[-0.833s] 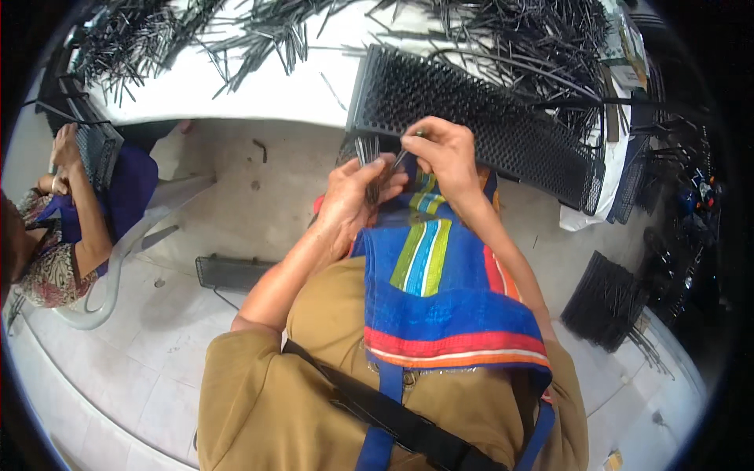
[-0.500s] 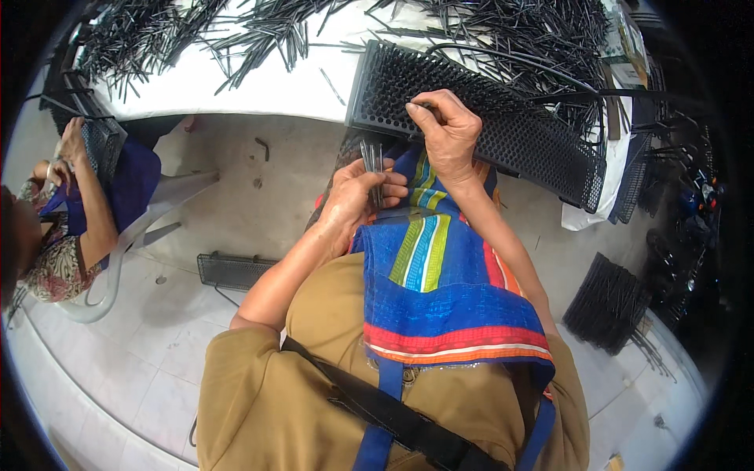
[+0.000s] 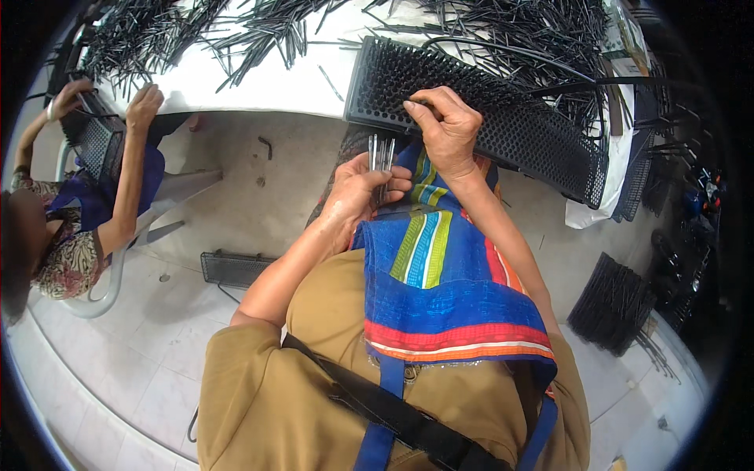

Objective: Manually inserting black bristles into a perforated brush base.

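Observation:
My left hand [image 3: 353, 190] is closed round a small bundle of thin dark sticks [image 3: 382, 153], whose tips point up and away from me. It hovers above my lap, near the front edge of a long black perforated tray [image 3: 542, 149]. Over the tray's left half, my right hand [image 3: 452, 132] is pinched, thumb against fingers; whatever it grips is too small or hidden to name. Dark upright pieces fill many holes at the tray's left and far side, while bare holes show toward its right end.
Loose heaps of black sticks [image 3: 518, 35] cover much of the white-covered table [image 3: 236, 98]. At the left, a co-worker's hand [image 3: 144, 106] reaches by another perforated tray [image 3: 96, 145]. A dark stack of rods [image 3: 611, 302] stands on the floor at right.
The stick bundle in my left hand has tilted and spread slightly. My right hand stays almost in place, still pinched. The co-worker's hands have moved apart, one reaching toward the table.

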Action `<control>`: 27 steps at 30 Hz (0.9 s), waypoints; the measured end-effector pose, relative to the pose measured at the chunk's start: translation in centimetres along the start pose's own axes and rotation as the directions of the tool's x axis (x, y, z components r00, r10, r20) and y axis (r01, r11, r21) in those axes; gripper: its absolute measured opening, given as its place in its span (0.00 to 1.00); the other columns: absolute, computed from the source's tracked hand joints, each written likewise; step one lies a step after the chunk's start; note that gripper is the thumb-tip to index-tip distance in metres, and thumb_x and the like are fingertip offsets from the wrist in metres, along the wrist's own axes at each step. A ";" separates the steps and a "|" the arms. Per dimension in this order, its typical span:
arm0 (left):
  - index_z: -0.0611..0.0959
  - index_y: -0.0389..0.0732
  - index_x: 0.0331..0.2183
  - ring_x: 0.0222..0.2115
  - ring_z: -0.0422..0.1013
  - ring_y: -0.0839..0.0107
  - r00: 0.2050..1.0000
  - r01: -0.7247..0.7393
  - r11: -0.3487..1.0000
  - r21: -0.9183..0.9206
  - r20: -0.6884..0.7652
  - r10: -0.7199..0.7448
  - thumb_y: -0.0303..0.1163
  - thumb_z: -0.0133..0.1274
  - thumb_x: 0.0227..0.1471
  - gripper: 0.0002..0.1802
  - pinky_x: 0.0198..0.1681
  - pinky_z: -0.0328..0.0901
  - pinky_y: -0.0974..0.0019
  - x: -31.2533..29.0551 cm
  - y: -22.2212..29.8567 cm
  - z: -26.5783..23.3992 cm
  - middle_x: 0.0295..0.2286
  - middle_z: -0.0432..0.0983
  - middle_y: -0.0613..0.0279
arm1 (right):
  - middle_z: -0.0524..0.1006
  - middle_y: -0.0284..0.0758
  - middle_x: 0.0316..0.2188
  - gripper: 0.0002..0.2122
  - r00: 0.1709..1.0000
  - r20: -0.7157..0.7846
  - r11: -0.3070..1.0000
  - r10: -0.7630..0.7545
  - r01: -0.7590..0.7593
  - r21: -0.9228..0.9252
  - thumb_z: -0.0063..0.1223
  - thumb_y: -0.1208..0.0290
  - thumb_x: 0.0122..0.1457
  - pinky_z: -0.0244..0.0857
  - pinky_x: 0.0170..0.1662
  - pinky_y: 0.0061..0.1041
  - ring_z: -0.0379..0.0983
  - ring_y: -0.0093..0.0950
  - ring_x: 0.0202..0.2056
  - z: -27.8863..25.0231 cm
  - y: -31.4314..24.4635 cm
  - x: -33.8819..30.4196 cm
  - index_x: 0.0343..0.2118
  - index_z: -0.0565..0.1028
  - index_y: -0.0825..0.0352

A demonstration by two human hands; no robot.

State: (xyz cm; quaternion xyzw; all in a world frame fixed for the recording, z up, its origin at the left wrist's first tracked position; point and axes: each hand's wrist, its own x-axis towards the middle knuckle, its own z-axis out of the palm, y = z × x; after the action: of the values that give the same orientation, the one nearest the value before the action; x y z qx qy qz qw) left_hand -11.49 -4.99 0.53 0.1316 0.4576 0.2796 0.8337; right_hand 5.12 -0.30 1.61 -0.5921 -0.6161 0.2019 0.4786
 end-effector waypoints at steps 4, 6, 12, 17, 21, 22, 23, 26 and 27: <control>0.73 0.29 0.42 0.31 0.77 0.67 1.000 0.014 1.000 0.018 0.012 -0.014 0.19 0.44 0.55 0.12 0.32 0.75 0.70 0.3 -0.1 0.3 0.36 0.77 0.48 | 0.76 0.38 0.23 0.03 0.992 0.082 0.984 -0.099 0.110 -0.142 0.60 0.74 0.46 0.67 0.27 0.30 0.75 0.36 0.24 0.4 0.3 0.0 0.24 0.78 0.66; 0.73 0.29 0.43 0.32 0.77 0.68 0.999 0.020 0.998 0.065 -0.030 -0.018 0.20 0.44 0.56 0.12 0.33 0.75 0.70 0.8 -0.2 0.5 0.35 0.77 0.49 | 0.75 0.36 0.24 0.03 0.990 0.052 0.967 -0.129 0.137 -0.213 0.59 0.74 0.46 0.68 0.28 0.33 0.75 0.36 0.26 0.3 0.0 0.1 0.25 0.78 0.64; 0.73 0.29 0.44 0.32 0.77 0.67 1.000 0.022 1.000 -0.008 -0.023 -0.022 0.19 0.44 0.56 0.13 0.31 0.75 0.70 0.8 -0.6 -0.6 0.36 0.77 0.47 | 0.75 0.34 0.21 0.01 0.985 0.106 0.956 -0.139 0.161 -0.244 0.59 0.76 0.47 0.67 0.26 0.30 0.74 0.35 0.23 0.7 0.1 -0.4 0.23 0.78 0.64; 0.75 0.30 0.43 0.30 0.76 0.67 0.996 -0.052 0.993 -0.104 -0.077 0.044 0.19 0.48 0.54 0.12 0.33 0.74 0.69 0.3 -0.2 0.6 0.34 0.78 0.50 | 0.76 0.37 0.21 0.02 0.995 0.104 0.989 -0.001 0.016 -0.145 0.59 0.75 0.47 0.66 0.26 0.29 0.74 0.34 0.22 -1.4 -1.1 -1.1 0.24 0.79 0.65; 0.75 0.29 0.43 0.32 0.76 0.68 0.999 0.004 0.998 -0.063 0.041 -0.002 0.20 0.47 0.55 0.13 0.34 0.74 0.70 0.5 0.6 1.7 0.36 0.77 0.51 | 0.79 0.33 0.23 0.08 0.778 0.471 0.810 0.416 -0.552 0.196 0.61 0.75 0.49 0.67 0.28 0.17 0.73 0.17 0.25 -2.5 0.6 -2.2 0.29 0.80 0.74; 0.75 0.30 0.42 0.33 0.77 0.66 0.999 0.024 0.998 -0.052 0.050 -0.021 0.20 0.47 0.55 0.12 0.34 0.75 0.69 0.5 0.6 1.8 0.36 0.77 0.49 | 0.78 0.32 0.22 0.07 0.736 0.512 0.742 0.443 -0.621 0.251 0.61 0.76 0.49 0.66 0.27 0.15 0.72 0.15 0.23 -2.1 0.9 -2.5 0.30 0.80 0.73; 0.76 0.30 0.42 0.32 0.77 0.66 0.998 0.027 0.997 -0.068 0.058 -0.023 0.20 0.47 0.55 0.11 0.34 0.76 0.68 0.6 0.6 2.1 0.36 0.78 0.49 | 0.78 0.31 0.21 0.06 0.736 0.509 0.702 0.446 -0.641 0.311 0.60 0.76 0.50 0.65 0.26 0.15 0.71 0.14 0.22 -2.2 1.1 -2.5 0.30 0.80 0.73; 0.77 0.31 0.42 0.31 0.78 0.64 0.998 0.032 0.997 -0.076 0.048 -0.029 0.21 0.48 0.56 0.11 0.33 0.77 0.67 0.5 0.5 2.5 0.34 0.79 0.48 | 0.76 0.28 0.19 0.03 0.707 0.517 0.601 0.482 -0.697 0.391 0.60 0.77 0.51 0.58 0.21 0.12 0.67 0.12 0.19 -2.3 1.3 -2.6 0.28 0.80 0.71; 0.77 0.31 0.41 0.31 0.78 0.64 0.999 0.038 0.997 -0.066 0.022 -0.036 0.22 0.48 0.56 0.10 0.32 0.77 0.68 0.5 0.4 2.4 0.34 0.79 0.47 | 0.75 0.28 0.19 0.03 0.677 0.552 0.549 0.486 -0.728 0.410 0.60 0.77 0.51 0.55 0.20 0.11 0.65 0.12 0.18 -2.6 1.6 -2.7 0.27 0.79 0.70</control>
State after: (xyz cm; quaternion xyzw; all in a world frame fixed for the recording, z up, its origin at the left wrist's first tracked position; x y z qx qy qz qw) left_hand -9.41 -4.27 1.72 0.0983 0.4419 0.2778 0.8473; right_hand 7.70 -3.25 0.56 -0.5362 -0.3473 0.6510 0.4100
